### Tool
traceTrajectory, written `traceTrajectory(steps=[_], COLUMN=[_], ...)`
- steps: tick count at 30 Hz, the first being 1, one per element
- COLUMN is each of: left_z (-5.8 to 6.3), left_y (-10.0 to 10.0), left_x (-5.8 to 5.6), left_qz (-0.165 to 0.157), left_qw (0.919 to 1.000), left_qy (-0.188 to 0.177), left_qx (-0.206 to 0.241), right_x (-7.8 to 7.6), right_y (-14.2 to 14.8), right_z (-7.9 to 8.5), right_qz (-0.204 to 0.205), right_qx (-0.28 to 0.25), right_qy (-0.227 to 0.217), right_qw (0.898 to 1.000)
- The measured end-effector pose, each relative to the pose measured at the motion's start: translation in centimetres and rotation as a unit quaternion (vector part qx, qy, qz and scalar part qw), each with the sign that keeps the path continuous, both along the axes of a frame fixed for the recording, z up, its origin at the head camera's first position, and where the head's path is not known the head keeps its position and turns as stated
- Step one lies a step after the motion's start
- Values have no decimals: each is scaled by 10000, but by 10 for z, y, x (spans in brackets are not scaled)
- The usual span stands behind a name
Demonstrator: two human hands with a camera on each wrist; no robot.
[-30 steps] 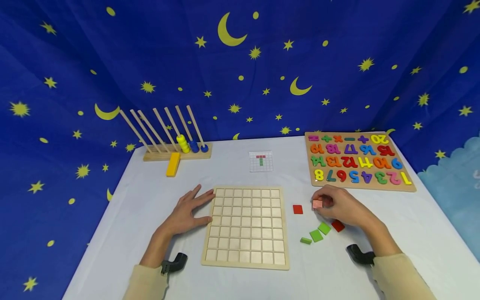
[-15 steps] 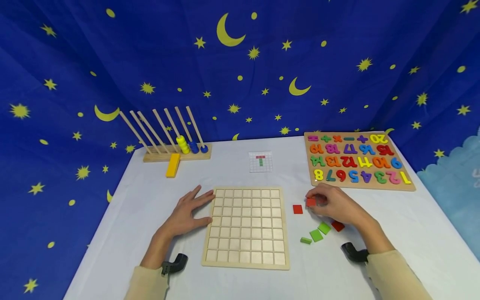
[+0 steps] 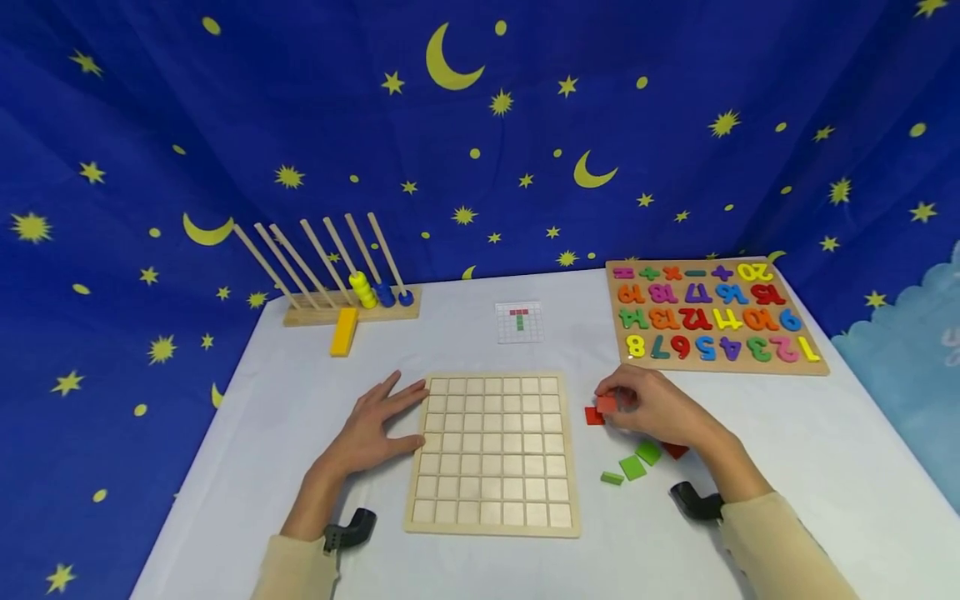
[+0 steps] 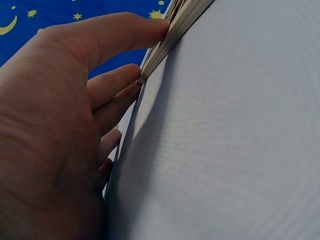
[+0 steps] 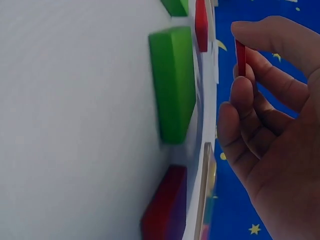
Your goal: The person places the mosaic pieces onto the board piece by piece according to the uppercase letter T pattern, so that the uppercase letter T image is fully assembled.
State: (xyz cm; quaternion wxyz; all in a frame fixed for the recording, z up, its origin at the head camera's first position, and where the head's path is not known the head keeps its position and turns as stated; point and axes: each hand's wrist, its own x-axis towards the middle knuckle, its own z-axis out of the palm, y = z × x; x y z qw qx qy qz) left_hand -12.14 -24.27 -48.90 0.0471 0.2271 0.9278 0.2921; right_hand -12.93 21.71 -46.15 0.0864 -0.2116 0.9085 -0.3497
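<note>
My left hand (image 3: 377, 425) lies spread at the left edge of a square wooden grid board (image 3: 491, 454), thumb and fingertips touching its rim (image 4: 175, 37). Between the thumb and fingers of my right hand (image 3: 656, 407) is a red square tile (image 3: 607, 405), seen edge-on in the right wrist view as a thin red tile (image 5: 241, 57). It overlaps another red tile (image 3: 592, 416) on the table in the head view. Nearer to me lie green tiles (image 3: 632, 468), one standing on its edge, and a further red tile (image 3: 675, 451) partly hidden under the right hand.
A clear card (image 3: 519, 323) with a red and green T pattern lies behind the board. At back right is a wooden number puzzle (image 3: 720, 367). A peg rack (image 3: 352, 315) with beads and a yellow block (image 3: 344, 332) stand at back left.
My right hand has moved left with the red tile, from beside the loose red tile to over its right edge. The left hand stays at the board's edge.
</note>
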Motion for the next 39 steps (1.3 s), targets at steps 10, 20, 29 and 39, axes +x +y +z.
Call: traceTrajectory(steps=[10, 20, 29, 39], left_z=[3, -1, 0, -1], left_y=[-1, -3, -2, -3], left_x=[-2, -2, -3, -2], left_qz=[7, 11, -54, -26], left_qw=[9999, 9999, 10000, 9999], left_qy=[-107, -101, -59, -105], left_qx=[16, -2, -37, 11], right_x=[-3, -4, -7, -12], right_y=[-14, -28, -37, -51], right_z=[4, 6, 7, 6], right_qz=[150, 186, 270, 405], right_qx=[7, -47, -90, -111], right_qy=[126, 20, 78, 244], right_qw=[9998, 9998, 9996, 9988])
